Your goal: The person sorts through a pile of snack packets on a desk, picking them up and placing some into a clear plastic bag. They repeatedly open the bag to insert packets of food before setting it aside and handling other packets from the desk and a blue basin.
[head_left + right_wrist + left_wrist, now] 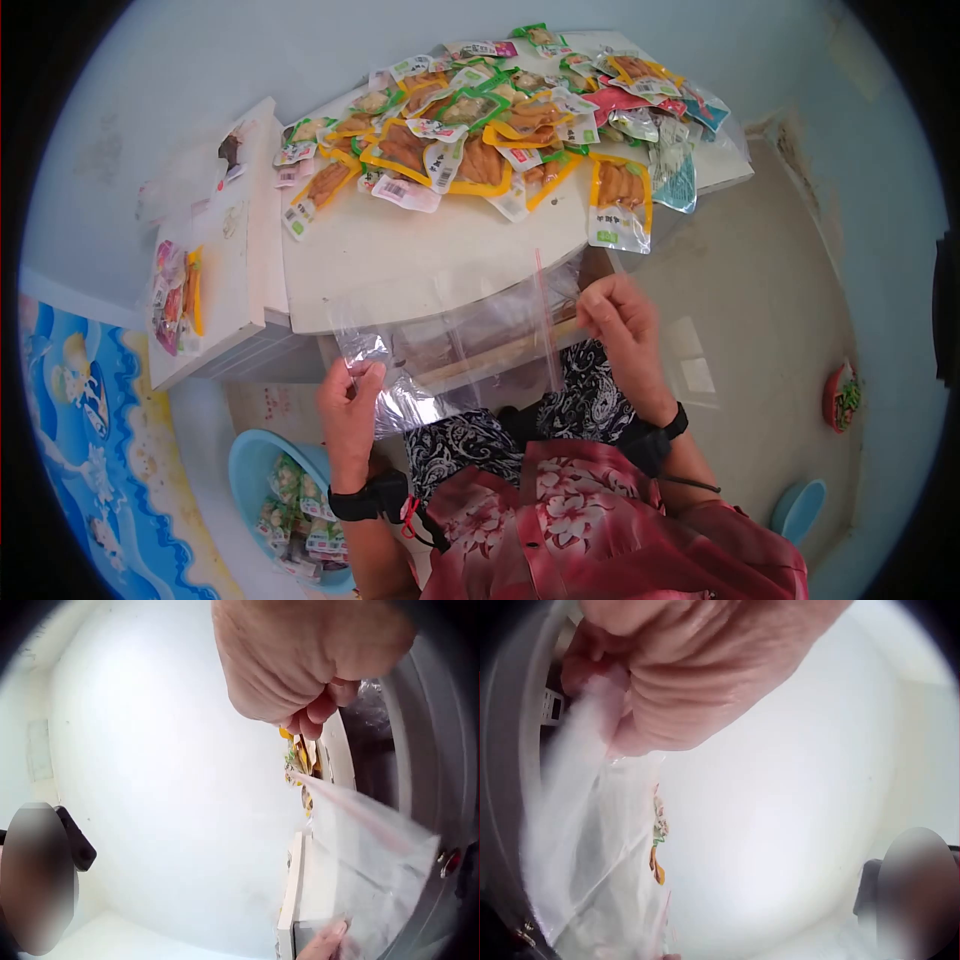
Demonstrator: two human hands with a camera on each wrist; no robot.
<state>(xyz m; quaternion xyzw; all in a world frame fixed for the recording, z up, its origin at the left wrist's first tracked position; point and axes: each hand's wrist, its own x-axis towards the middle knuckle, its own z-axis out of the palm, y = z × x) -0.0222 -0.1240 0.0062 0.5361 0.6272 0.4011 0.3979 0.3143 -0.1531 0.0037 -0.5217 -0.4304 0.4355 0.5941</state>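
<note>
A clear plastic zip bag point(500, 335) with a pinkish strip along one edge stretches across the person's lap, in front of the table. At its left end, the left hand point(350, 400) pinches the plastic between thumb and fingers. The right hand point(622, 335) is beside the strip edge, its fingers curled and holding nothing visible. In the right wrist view the bag's corner point(300, 778) lies just below the curled fingers point(319, 712). The left wrist view shows the film point(592, 847) hanging from the left hand point(682, 682).
Many sealed food packets point(480, 165) are heaped on the white table point(400, 265). A few packets point(178, 300) lie on the side ledge. An open drawer is under the table edge. A blue basin point(240, 465) of packets stands on the floor at left, a small blue bowl point(798, 510) at right.
</note>
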